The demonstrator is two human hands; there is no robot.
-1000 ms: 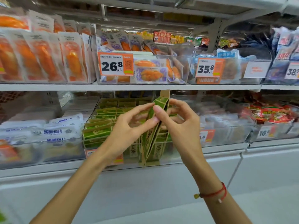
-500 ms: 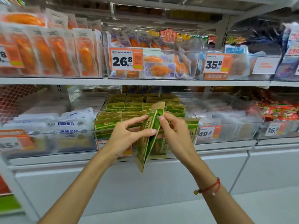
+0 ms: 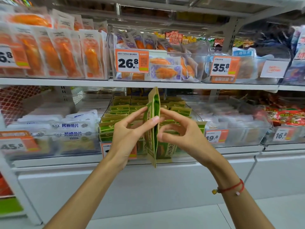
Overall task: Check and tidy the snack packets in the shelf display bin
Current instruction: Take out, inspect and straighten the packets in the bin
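I hold one green and kraft-brown snack packet (image 3: 155, 103) upright and edge-on in front of the middle shelf. My left hand (image 3: 130, 136) pinches its left face between thumb and forefinger. My right hand (image 3: 179, 134) grips it from the right with curled fingers and thumb. Right behind it stands the clear display bin (image 3: 197, 118), filled with rows of matching green packets (image 3: 119, 108) that stand upright. My hands and the held packet hide the front middle of the bin.
Neighbouring clear bins hold white fish-slice packs (image 3: 72, 128) at left and pale packs (image 3: 231, 123) at right. The upper shelf (image 3: 66, 81) carries orange packs and price tags 26.8 (image 3: 130, 61) and 35.8 (image 3: 222, 66). A white cabinet front (image 3: 148, 187) lies below.
The packet has been turned from a leftward lean to nearly vertical and raised a little. Both hands stay on it, and my view has shifted slightly.
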